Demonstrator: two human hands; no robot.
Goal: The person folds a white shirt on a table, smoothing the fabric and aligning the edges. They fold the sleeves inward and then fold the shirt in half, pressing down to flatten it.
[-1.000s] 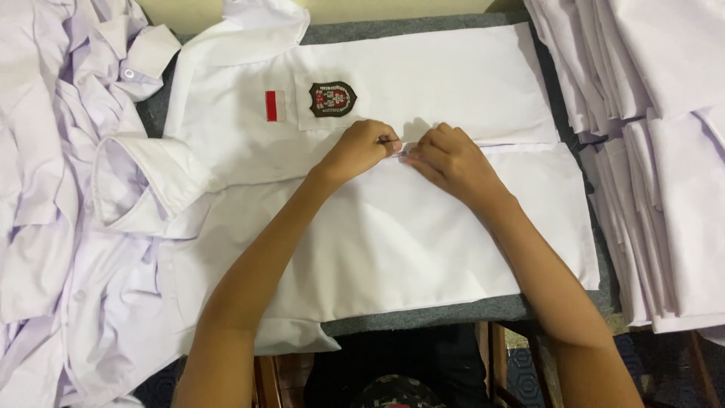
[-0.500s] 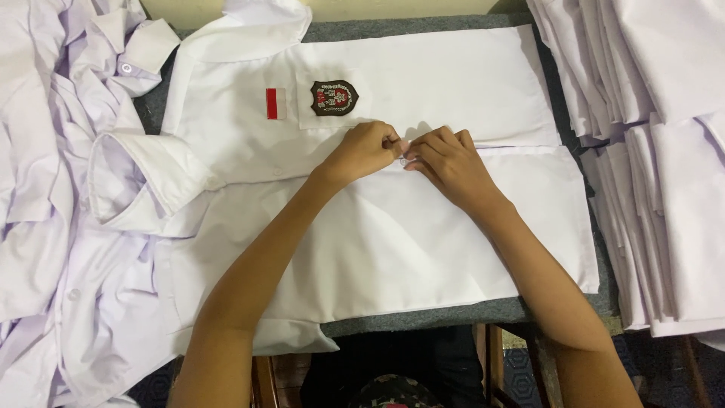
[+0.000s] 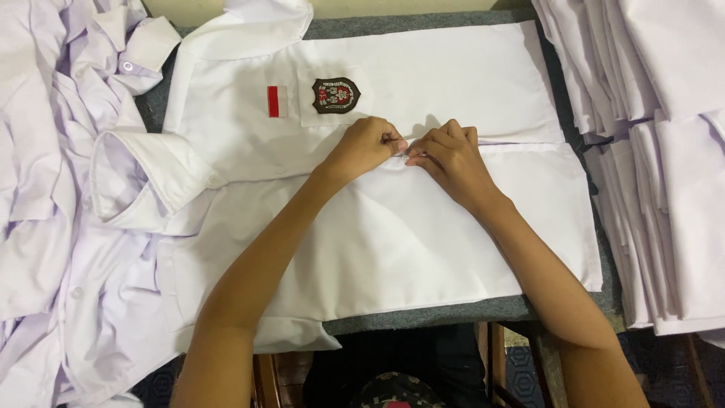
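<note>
Shirt: white short-sleeved uniform shirt laid flat on grey padded table, collar toward the view's left, hem toward the right; front placket is run across the middle.
Left hand: left hand is closed in a pinch on the placket edge at mid-chest, knuckles up.
Right hand: right hand is pinched on the same edge, fingertips almost touching the left hand's; what is held between them (button or just cloth) cannot be told.
Handling: fabric is judged light, thin, soft and limp; it will crease and slide easily, nothing fragile. Stiffer spots are expected at collar, placket and the pocket with dark crest badge.
Marks: red-and-white flag patch is sewn beside the badge.
Grip points: placket edge, collar, shoulder seams and hem are judged best; a flat palm is needed to hold panels still.
Edges: near table edge lies just below the shirt's lower panel; shirt sleeve is draped over it at lower left.
Left side: loose heap of white shirts is touching the collar end; little room there.
Right side: stacks of folded white shirts are just beside the hem; narrow grey strip between.
Open room: mostly above the shirt itself; far edge is met by a pale wall.
</note>
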